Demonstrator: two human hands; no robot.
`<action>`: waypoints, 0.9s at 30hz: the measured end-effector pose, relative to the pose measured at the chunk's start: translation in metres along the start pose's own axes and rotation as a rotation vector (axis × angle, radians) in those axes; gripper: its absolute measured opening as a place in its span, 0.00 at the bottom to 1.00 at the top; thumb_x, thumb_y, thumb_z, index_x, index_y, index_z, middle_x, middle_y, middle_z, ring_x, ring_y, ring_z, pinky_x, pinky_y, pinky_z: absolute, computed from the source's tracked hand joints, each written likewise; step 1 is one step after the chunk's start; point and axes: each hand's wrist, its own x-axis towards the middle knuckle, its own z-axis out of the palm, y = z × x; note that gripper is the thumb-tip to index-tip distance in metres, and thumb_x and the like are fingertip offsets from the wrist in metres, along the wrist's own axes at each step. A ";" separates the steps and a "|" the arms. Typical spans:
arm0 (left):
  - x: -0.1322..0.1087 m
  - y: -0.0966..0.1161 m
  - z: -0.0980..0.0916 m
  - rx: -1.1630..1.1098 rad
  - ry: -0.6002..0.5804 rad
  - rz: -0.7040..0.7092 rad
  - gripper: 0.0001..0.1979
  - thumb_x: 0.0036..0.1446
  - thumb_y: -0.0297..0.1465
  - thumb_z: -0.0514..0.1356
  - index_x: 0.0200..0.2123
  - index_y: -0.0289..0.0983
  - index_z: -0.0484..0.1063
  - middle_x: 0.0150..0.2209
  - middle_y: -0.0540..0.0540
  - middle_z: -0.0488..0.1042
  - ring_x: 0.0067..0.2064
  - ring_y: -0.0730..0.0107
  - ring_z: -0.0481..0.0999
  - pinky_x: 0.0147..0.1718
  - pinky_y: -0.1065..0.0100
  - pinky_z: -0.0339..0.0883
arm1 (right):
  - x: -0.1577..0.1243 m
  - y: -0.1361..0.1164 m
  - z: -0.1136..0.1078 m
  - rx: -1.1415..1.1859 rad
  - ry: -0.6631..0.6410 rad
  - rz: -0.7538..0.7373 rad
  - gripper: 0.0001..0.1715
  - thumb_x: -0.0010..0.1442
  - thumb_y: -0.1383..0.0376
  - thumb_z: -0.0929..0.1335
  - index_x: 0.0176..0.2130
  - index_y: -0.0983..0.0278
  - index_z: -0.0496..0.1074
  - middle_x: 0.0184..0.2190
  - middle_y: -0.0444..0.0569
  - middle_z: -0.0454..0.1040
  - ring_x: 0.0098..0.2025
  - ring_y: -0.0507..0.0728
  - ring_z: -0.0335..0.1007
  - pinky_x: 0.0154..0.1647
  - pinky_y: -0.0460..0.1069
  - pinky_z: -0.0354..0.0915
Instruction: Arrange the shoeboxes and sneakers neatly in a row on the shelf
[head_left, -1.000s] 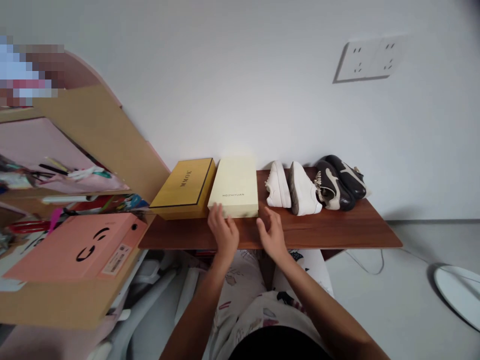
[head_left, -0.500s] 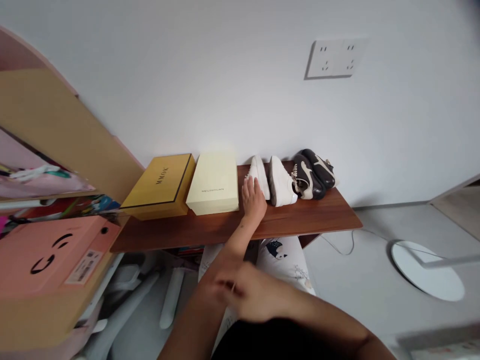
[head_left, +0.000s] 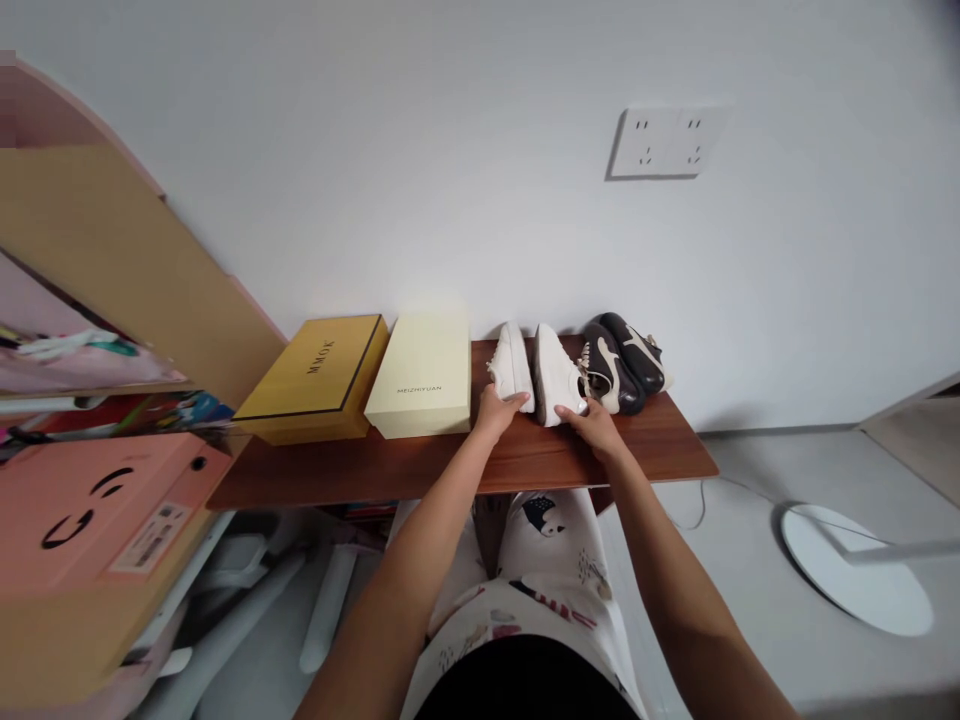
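Note:
A pair of white sneakers stands on a brown wooden shelf (head_left: 420, 468) against the wall. My left hand (head_left: 496, 410) grips the heel of the left white sneaker (head_left: 511, 362). My right hand (head_left: 592, 420) holds the heel of the right white sneaker (head_left: 553, 368). Both hands curl their fingers around the heels. A pair of dark brown and cream sneakers (head_left: 619, 362) sits just right of the white pair. Left of the white pair lie a pale yellow box (head_left: 421, 372) and a mustard yellow box (head_left: 315, 376).
A pink box (head_left: 97, 505) rests on a cluttered wooden rack (head_left: 112, 250) at the left. A double wall socket (head_left: 664, 142) is above the shelf. A white round lamp base (head_left: 855, 565) and a cable lie on the grey floor at the right.
My left hand moved from the pale yellow box to the left white sneaker's heel. My right hand swung down to my lap, then came up onto the right white sneaker's heel.

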 end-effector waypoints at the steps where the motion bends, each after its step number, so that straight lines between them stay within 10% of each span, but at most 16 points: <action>1: 0.001 0.003 -0.002 -0.019 -0.033 -0.002 0.32 0.50 0.38 0.70 0.55 0.32 0.67 0.47 0.36 0.77 0.51 0.55 0.76 0.52 0.56 0.68 | 0.001 -0.001 0.000 0.010 -0.012 -0.015 0.33 0.46 0.47 0.75 0.44 0.67 0.71 0.36 0.51 0.78 0.38 0.59 0.74 0.39 0.51 0.70; 15: -0.003 0.061 -0.014 0.743 -0.056 0.299 0.26 0.50 0.28 0.70 0.50 0.29 0.65 0.53 0.30 0.68 0.58 0.46 0.67 0.56 0.52 0.62 | 0.026 -0.064 0.005 -0.860 0.050 -0.239 0.23 0.54 0.55 0.74 0.44 0.65 0.70 0.40 0.55 0.77 0.43 0.62 0.73 0.41 0.50 0.62; 27: -0.001 0.054 0.007 0.999 -0.038 0.208 0.17 0.62 0.19 0.49 0.52 0.27 0.69 0.50 0.26 0.70 0.57 0.45 0.68 0.48 0.49 0.70 | 0.027 -0.061 0.035 -1.148 0.000 -0.355 0.16 0.58 0.62 0.72 0.45 0.65 0.69 0.46 0.59 0.75 0.50 0.64 0.71 0.46 0.52 0.63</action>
